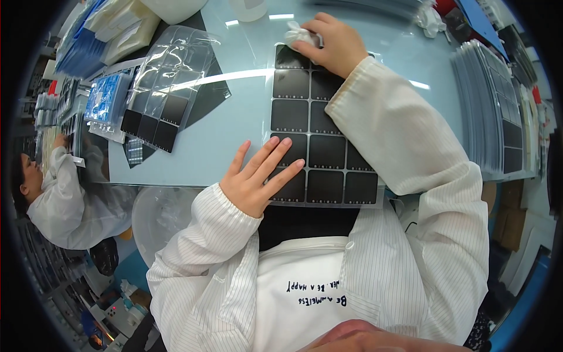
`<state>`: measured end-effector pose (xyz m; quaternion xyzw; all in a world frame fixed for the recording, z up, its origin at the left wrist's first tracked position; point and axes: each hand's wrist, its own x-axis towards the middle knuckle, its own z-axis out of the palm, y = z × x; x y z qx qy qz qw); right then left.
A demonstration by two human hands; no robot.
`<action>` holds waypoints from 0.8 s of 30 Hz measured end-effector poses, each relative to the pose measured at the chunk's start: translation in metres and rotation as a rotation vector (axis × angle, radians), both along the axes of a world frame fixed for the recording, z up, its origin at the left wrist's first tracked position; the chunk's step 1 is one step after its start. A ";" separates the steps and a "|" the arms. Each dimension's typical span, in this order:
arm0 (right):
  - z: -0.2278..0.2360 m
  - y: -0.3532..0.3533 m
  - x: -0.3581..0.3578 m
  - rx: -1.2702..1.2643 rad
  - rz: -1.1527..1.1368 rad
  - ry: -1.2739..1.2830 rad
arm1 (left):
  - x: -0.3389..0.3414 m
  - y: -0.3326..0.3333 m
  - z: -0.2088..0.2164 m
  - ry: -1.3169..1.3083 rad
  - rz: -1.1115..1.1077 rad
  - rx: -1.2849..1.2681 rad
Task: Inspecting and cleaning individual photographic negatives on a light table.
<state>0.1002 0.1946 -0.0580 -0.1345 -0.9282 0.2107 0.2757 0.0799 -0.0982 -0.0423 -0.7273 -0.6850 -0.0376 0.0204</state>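
Note:
A clear sheet with rows of black square panels [326, 151] lies on the glass-topped table, its near end at the table's front edge. My left hand [253, 180] rests on its near left panels, fingers spread, holding nothing. At the sheet's far end, my right hand [337, 46] is closed round a crumpled white wipe [298, 35], which is pressed down by the far left corner. My right sleeve covers part of the sheet's right column.
To the left lie a clear pocket sheet with a few dark squares [155, 130] and a blue packet [107, 98]. A tall stack of sheets [478, 117] stands at the right. A bottle [249, 8] is at the back. Another person [67, 202] works at far left.

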 end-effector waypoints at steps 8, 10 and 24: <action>0.009 -0.008 0.076 -0.002 0.275 -0.061 | -0.004 0.020 0.005 -0.109 0.071 -0.056; 0.005 0.031 0.093 -0.001 -0.004 -0.048 | -0.007 0.030 0.009 -0.136 0.040 -0.049; -0.010 0.003 0.142 0.013 -0.021 0.049 | -0.006 0.031 -0.006 -0.426 0.198 0.226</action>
